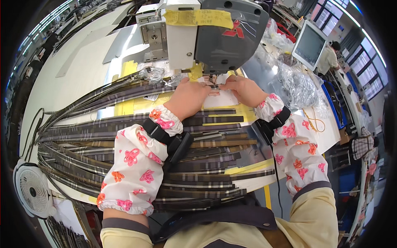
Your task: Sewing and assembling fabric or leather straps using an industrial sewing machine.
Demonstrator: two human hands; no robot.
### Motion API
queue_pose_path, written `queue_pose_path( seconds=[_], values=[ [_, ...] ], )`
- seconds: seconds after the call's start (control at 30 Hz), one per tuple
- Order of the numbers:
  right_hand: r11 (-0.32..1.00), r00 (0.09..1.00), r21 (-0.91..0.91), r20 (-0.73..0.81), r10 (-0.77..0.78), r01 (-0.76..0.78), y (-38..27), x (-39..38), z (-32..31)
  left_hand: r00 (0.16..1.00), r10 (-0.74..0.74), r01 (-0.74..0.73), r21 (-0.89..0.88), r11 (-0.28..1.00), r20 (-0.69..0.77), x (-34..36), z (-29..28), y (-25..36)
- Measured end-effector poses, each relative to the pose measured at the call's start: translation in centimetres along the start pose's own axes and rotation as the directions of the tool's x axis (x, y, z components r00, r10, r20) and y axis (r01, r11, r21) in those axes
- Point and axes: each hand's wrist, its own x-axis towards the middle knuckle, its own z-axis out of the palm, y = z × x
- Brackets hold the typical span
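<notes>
Both hands meet under the needle area of a large grey and white sewing machine [223, 45]. My left hand [188, 98] is closed, its fingertips pressed down just left of the needle; what they grip is hidden. From the right, my right hand [245, 90] pinches at a small dark piece by the presser foot, too small to make out. Plaid fabric straps [136, 133] in dark tones fan across the table below and left of my hands, partly under my left forearm. Small clear plastic pieces [154, 75] lie on the straps left of my left hand.
A heap of clear plastic packets [295, 84] lies on the right, before a tilted screen [309, 44]. Yellow tape [128, 105] marks the worktop. A white fan [33, 190] stands at the left edge. Another person [328, 60] is at the far right.
</notes>
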Motion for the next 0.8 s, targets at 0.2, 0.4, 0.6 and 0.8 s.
queue_pose_path(
  seconds=[0.2, 0.4, 0.6, 0.8],
  values=[
    [0.998, 0.999, -0.062, -0.045, -0.029, 0.026, 0.1, 1.5, 1.0, 0.992, 0.02, -0.034, -0.112, 0.993, -0.121, -0.4, 0.2, -2.4],
    [0.988, 0.984, -0.07, -0.105, -0.142, 0.135, 1.5, 1.7, -0.4, 0.994, 0.034, -0.039, -0.05, 0.998, -0.105, 0.4, -1.9, -1.4],
    [0.978, 0.978, -0.097, -0.08, -0.195, 0.187, 1.7, 0.9, 2.3, 0.98, 0.066, -0.083, -0.081, 0.993, -0.186, -1.1, -0.6, -0.6],
    [0.987, 0.991, -0.093, -0.021, -0.13, 0.128, 0.6, 0.5, 1.5, 0.996, -0.018, 0.011, -0.069, 0.998, -0.091, -1.7, -0.5, -0.6]
  ],
)
